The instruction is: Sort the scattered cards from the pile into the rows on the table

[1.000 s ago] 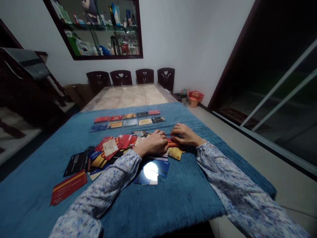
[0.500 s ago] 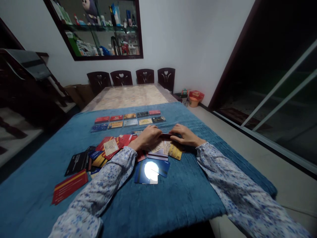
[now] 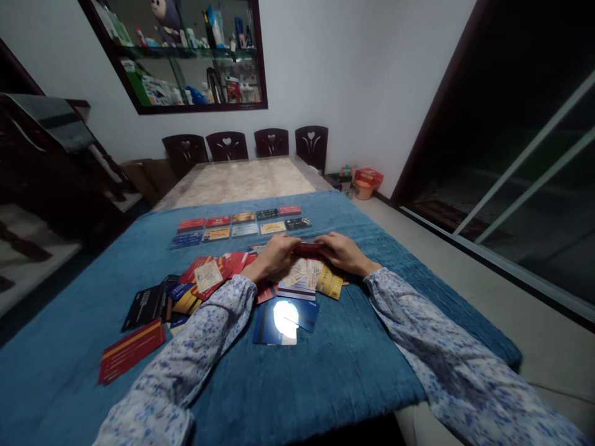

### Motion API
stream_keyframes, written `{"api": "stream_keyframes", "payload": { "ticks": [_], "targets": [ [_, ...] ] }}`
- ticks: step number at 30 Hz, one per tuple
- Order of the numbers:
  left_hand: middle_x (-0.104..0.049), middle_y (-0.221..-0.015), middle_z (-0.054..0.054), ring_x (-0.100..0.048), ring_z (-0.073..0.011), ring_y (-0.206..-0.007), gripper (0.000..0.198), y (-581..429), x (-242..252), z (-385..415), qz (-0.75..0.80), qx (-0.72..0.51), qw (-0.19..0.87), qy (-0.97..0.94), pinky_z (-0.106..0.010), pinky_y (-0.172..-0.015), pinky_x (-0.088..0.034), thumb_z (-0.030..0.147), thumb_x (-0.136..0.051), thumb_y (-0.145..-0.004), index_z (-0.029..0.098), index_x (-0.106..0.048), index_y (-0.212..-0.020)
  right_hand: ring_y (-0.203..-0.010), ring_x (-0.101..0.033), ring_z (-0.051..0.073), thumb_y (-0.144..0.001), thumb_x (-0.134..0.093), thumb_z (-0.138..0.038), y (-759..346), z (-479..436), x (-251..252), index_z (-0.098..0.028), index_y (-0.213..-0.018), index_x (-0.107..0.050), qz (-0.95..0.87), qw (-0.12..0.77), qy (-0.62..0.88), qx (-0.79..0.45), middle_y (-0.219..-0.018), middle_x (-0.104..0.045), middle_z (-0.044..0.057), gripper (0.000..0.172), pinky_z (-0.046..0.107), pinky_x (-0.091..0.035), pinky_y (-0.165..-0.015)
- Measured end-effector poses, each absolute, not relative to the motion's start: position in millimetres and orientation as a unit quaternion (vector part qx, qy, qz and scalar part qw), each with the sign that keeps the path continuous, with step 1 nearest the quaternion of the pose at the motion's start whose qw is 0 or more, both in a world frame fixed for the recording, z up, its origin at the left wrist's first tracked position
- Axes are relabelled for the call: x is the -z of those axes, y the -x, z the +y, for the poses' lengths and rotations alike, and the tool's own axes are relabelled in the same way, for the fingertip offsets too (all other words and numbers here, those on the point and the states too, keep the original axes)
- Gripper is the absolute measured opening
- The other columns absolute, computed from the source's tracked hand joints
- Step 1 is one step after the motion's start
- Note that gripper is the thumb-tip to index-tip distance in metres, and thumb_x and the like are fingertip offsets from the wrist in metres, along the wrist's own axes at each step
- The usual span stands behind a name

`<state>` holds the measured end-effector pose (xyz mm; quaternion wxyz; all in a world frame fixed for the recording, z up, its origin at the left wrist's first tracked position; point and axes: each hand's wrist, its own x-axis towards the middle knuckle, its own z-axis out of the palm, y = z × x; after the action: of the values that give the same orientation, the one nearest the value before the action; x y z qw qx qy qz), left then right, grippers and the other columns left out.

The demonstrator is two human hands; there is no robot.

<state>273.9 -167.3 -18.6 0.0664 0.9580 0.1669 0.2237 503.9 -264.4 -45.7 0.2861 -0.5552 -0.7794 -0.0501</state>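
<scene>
Between my left hand (image 3: 277, 253) and my right hand (image 3: 343, 251) is a dark red card (image 3: 308, 248), gripped at its two ends and held just above the pile; whether it is one card or a small stack I cannot tell. Under my hands lie loose cards, among them a yellow card (image 3: 329, 284) and a white striped card (image 3: 297, 291). Closer to me, blue cards (image 3: 264, 325) carry a bright round glare. Left of my left forearm spreads a heap of red cards (image 3: 227, 265), with a black card (image 3: 143, 306) and a red stack (image 3: 131, 350) at its edge.
Beyond my hands, two rows of cards, including a light blue card (image 3: 245, 230), lie on the blue cloth (image 3: 353, 365). The bare tabletop (image 3: 251, 176) shows farther back, with chairs (image 3: 272, 143) behind it. A glass sliding door (image 3: 511, 155) stands at right.
My hands have drawn slightly upward, and the dark red card between them is tilted so more of its face shows. The other cards lie as before.
</scene>
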Motion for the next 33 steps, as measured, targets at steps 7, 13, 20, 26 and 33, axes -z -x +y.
{"api": "stream_keyframes", "payload": {
  "ticks": [7, 13, 20, 26, 33],
  "targets": [
    [-0.072, -0.105, -0.013, -0.066, -0.0243, -0.092, 0.043, -273.8, 29.6, -165.4, 0.207, -0.225, 0.078, -0.949, -0.035, -0.083, -0.053, 0.02, -0.061, -0.089, 0.018, -0.063, -0.132, -0.087, -0.062, 0.022, -0.095, -0.055, -0.02, -498.3, -265.2, 45.2, -0.021, -0.127, -0.061, -0.748, 0.24, 0.615, 0.068, -0.099, -0.067, 0.009, 0.033, 0.03, -0.047, -0.079],
    [-0.071, -0.111, -0.013, -0.065, -0.026, -0.1, 0.054, -276.1, 28.3, -173.1, 0.229, -0.195, 0.058, -0.952, -0.039, -0.089, -0.052, 0.019, -0.058, -0.091, 0.02, -0.052, -0.144, -0.091, -0.064, 0.023, -0.096, -0.053, -0.019, -492.5, -269.2, 38.6, -0.021, -0.128, -0.061, -0.74, 0.211, 0.635, 0.068, -0.103, -0.072, 0.01, 0.034, 0.03, -0.046, -0.08],
    [-0.068, -0.102, -0.013, -0.064, -0.0257, -0.093, 0.046, -278.1, 24.3, -176.6, 0.265, -0.173, 0.051, -0.947, -0.037, -0.087, -0.052, 0.014, -0.055, -0.089, 0.015, -0.055, -0.135, -0.097, -0.066, 0.023, -0.096, -0.055, -0.018, -490.6, -266.8, 44.0, -0.023, -0.137, -0.056, -0.74, 0.204, 0.638, 0.062, -0.112, -0.074, 0.009, 0.041, 0.031, -0.046, -0.084],
    [-0.068, -0.1, -0.013, -0.064, -0.0254, -0.09, 0.045, -278.1, 26.4, -174.4, 0.269, -0.196, 0.06, -0.941, -0.039, -0.087, -0.052, 0.012, -0.053, -0.087, 0.015, -0.056, -0.132, -0.099, -0.062, 0.023, -0.096, -0.053, -0.016, -487.9, -263.8, 45.4, -0.02, -0.137, -0.057, -0.743, 0.21, 0.627, 0.1, -0.11, -0.07, 0.011, 0.041, 0.033, -0.045, -0.085],
    [-0.07, -0.107, -0.014, -0.063, -0.0277, -0.098, 0.045, -278.9, 26.6, -172.3, 0.254, -0.221, 0.059, -0.94, -0.043, -0.091, -0.051, 0.009, -0.049, -0.084, 0.014, -0.059, -0.127, -0.093, -0.054, 0.025, -0.094, -0.048, -0.015, -487.5, -265.7, 42.0, -0.015, -0.137, -0.056, -0.761, 0.207, 0.599, 0.139, -0.104, -0.062, 0.013, 0.043, 0.034, -0.043, -0.079]
  ]
}}
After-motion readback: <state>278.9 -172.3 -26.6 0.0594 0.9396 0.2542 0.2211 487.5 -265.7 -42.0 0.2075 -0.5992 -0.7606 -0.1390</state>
